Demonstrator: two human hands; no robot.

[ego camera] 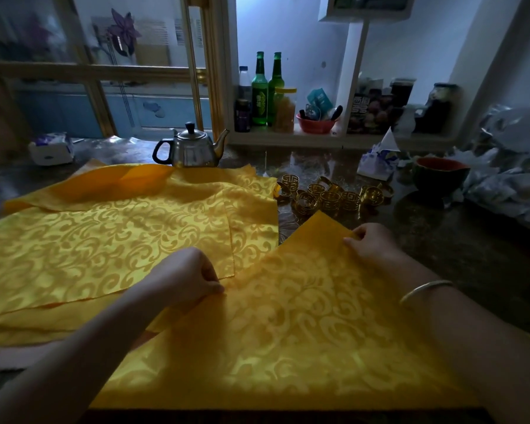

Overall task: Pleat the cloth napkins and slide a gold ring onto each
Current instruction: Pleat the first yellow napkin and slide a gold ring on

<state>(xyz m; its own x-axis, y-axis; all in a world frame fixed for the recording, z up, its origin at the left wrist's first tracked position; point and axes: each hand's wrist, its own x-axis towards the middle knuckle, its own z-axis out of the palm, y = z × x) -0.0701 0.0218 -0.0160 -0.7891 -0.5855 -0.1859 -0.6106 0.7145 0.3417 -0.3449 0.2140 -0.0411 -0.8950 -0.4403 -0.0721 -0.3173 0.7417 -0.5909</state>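
A yellow damask napkin [288,325] lies spread in front of me, turned so one corner points away. My left hand [187,276] pinches its left edge. My right hand [371,243] pinches the far right edge, near the top corner. Further left, a pile of the same yellow napkins [110,237] lies flat on the dark table [459,240]. Several gold rings [331,197] with cut-out patterns sit in a loose cluster just beyond the top corner of the held napkin.
A steel teapot [193,148] stands behind the pile. To the right are a tissue pack [377,160], a dark bowl [438,175] and crumpled plastic bags [508,166]. Green bottles [266,90], jars and a red bowl fill a shelf at the back.
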